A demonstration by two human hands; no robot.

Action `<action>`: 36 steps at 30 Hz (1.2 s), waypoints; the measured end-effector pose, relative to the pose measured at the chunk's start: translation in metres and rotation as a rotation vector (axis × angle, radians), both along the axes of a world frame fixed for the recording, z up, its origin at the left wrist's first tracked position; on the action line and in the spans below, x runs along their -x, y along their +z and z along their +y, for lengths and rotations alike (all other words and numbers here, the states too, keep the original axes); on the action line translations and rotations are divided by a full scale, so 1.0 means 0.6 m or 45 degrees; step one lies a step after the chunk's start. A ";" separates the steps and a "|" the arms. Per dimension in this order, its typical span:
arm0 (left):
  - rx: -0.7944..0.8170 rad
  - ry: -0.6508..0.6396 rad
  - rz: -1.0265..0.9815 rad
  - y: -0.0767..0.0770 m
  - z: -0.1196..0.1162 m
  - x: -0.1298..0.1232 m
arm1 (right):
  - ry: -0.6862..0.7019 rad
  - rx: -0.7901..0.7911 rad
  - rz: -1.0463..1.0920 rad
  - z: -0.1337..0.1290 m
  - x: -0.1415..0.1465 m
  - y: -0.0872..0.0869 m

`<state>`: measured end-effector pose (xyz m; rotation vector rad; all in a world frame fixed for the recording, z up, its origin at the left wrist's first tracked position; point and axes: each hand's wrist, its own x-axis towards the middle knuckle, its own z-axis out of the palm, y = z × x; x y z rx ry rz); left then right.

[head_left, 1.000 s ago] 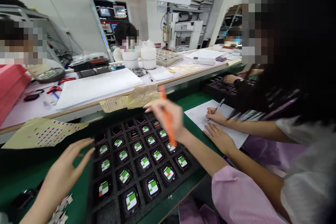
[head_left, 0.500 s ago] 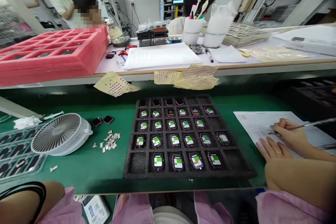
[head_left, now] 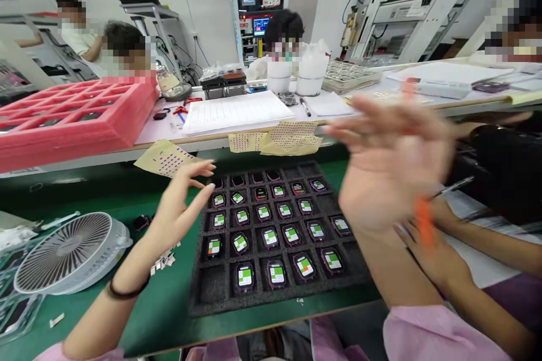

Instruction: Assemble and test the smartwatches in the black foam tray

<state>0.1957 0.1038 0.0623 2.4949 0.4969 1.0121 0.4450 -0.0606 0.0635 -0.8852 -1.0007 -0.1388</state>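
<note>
My left hand (head_left: 182,197) reaches over the far left corner of the black foam tray (head_left: 214,287), thumb and fingers apart, holding nothing. Several smartwatches (head_left: 277,273) lie in the tray's compartments, many with lit green and white screens; those in the back row are dark. My right hand (head_left: 393,163) is raised above the tray's right side, blurred by motion. A long orange thing (head_left: 424,223) shows above and below that hand, apparently gripped in it; its kind is too smeared to tell.
A co-worker's hands (head_left: 440,242) rest by a paper sheet at the right, close to my right forearm. On the left stand a white fan (head_left: 71,254) and small scattered tabs (head_left: 163,262). Yellow sticker sheets (head_left: 292,138) hang from the shelf edge; a pink foam tray (head_left: 127,130) sits above.
My left hand has come up from the lower left to the tray. My right hand has entered view, raised, with the orange thing. The view has shifted; the watches look unmoved.
</note>
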 end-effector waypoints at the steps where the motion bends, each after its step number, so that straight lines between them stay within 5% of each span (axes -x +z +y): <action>1: 0.075 0.005 0.120 -0.025 0.022 -0.018 | 0.079 -0.048 -0.013 0.032 0.018 0.004; 3: 0.190 0.037 0.391 -0.084 0.068 -0.039 | 0.249 0.082 -0.038 0.094 0.048 -0.015; 4: 0.191 0.066 0.505 -0.114 0.088 -0.044 | 0.342 0.305 -0.076 0.124 0.060 -0.037; 8: 0.031 0.216 0.866 -0.197 0.136 -0.041 | 0.277 1.268 -0.566 0.216 0.083 -0.153; 9: 0.010 0.231 0.913 -0.206 0.143 -0.039 | 0.243 1.347 -0.624 0.231 0.085 -0.175; 12: 0.036 0.180 0.968 -0.216 0.169 -0.037 | 0.117 1.457 -0.711 0.258 0.091 -0.210; 18: 0.287 -0.001 1.012 -0.213 0.221 -0.048 | 0.007 1.619 -0.826 0.291 0.108 -0.204; 36: 0.256 0.085 0.922 -0.228 0.232 -0.072 | 0.220 1.626 -0.859 0.303 0.075 -0.224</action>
